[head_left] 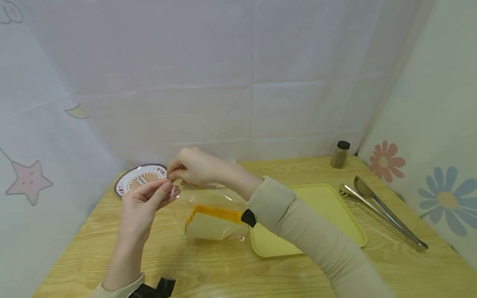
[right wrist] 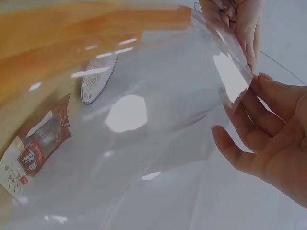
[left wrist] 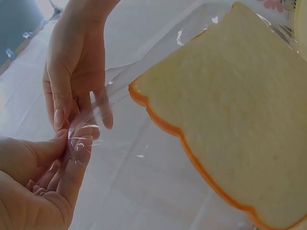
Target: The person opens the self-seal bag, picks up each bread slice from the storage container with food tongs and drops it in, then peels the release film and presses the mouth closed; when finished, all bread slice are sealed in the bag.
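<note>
A slice of bread (left wrist: 225,110) with an orange-brown crust sits inside a clear plastic bag (right wrist: 168,115), held up over the table in front of me. My left hand (head_left: 145,203) pinches the bag's end between thumb and fingers, to the left of the bread. Reaching across from the right, my right hand (head_left: 197,165) has its fingertips close against the left ones and pinches the same gathered corner of the film. The right wrist view shows the film drawn to a point at these fingers (right wrist: 273,112).
A round patterned plate (head_left: 128,178) lies behind the left hand. A brown and white printed packet (right wrist: 43,139) shows through the film. On the right are a yellow tray (head_left: 331,211), metal tongs (head_left: 384,211) and a black-capped jar (head_left: 339,156), near the walls.
</note>
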A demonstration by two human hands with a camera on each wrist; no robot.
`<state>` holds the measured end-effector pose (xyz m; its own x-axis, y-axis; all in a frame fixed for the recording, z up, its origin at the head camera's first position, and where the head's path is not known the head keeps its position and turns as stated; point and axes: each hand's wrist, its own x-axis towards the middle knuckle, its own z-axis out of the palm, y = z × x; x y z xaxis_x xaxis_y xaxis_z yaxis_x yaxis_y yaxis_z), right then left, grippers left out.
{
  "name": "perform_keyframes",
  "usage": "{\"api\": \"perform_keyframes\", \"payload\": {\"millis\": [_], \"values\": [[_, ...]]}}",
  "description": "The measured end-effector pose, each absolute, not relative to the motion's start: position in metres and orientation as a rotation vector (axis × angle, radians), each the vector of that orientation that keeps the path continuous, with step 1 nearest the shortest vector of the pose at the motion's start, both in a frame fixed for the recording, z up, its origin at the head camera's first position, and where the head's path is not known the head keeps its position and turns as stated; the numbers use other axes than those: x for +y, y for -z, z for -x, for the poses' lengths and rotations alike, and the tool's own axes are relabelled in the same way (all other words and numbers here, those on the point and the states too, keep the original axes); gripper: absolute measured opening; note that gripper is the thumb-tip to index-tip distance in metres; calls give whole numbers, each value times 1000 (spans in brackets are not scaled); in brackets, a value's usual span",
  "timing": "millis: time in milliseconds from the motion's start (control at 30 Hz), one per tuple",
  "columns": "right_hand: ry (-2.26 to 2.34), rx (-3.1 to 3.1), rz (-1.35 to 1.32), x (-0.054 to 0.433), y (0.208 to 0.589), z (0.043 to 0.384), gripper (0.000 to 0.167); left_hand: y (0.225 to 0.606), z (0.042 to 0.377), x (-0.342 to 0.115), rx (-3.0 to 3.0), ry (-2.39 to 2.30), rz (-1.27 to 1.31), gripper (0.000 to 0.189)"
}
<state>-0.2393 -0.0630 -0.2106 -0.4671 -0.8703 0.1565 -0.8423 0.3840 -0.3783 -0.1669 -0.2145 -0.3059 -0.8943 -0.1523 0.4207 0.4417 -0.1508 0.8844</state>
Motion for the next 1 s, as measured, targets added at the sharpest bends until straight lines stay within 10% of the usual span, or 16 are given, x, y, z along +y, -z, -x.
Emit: {"api": "perform_keyframes", "payload": {"millis": [1000], "values": [[473,2623,1608,-71,203,234,20,304,164,-209,-1744,2063,267,16]]}}
